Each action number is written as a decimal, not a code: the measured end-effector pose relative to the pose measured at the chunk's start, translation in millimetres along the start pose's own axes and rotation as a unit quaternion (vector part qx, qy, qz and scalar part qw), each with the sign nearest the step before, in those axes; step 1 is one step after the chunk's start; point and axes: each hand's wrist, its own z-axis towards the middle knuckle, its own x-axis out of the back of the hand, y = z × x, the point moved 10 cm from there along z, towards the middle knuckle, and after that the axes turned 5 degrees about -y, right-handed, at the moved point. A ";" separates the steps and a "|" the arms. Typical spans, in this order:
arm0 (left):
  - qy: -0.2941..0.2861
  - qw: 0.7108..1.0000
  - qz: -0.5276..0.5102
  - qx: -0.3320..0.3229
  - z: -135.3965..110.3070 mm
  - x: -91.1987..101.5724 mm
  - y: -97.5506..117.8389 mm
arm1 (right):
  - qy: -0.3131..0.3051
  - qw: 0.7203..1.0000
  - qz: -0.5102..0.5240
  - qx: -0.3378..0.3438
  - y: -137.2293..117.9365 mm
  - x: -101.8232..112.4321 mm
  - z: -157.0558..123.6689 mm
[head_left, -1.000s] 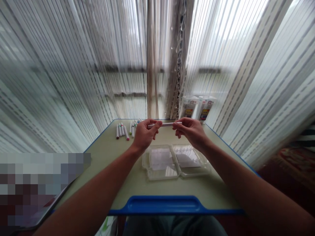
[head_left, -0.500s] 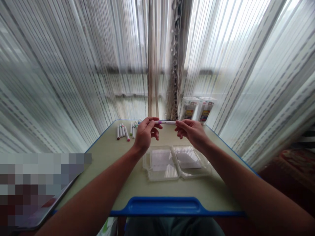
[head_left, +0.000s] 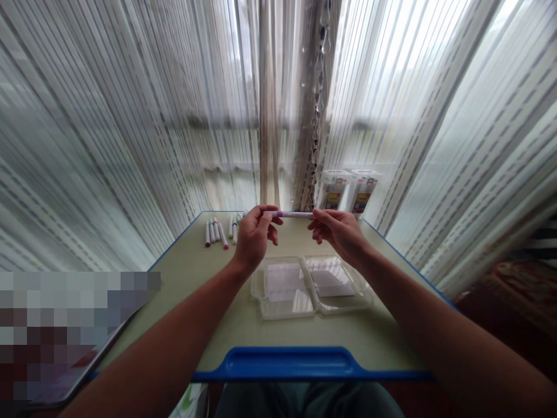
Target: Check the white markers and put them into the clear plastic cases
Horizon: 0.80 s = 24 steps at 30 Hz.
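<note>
A white marker with a purple band is held level between my two hands above the far part of the table. My left hand pinches its left end, beside the purple band. The fingertips of my right hand grip the other end. Below the hands lies an open clear plastic case, with pale sheets showing in both halves. Several white markers with coloured ends lie to the left of my left hand, some partly hidden behind it.
Two clear packages stand at the table's far right edge, against the striped curtains. A blue tray rim runs along the near edge of the pale table. A blurred-out patch covers the lower left.
Both hands and the marker stay in nearly the same pose, the right fingers shifting slightly on its end. The whole view has moved a little.
</note>
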 end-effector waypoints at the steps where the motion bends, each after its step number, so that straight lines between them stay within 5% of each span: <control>1: 0.009 1.000 0.002 -0.002 0.1 2.0 0.0 | 0.000 1.000 0.004 0.002 -0.5 -0.1 -0.2; 12: 0.066 0.997 -0.028 0.026 0.5 14.7 -6.5 | -0.038 0.998 0.054 0.022 -8.6 -6.2 -2.2; 24: 0.067 0.991 -0.054 0.102 0.6 17.2 -26.8 | -0.110 0.992 0.052 0.024 -14.6 -29.1 -11.3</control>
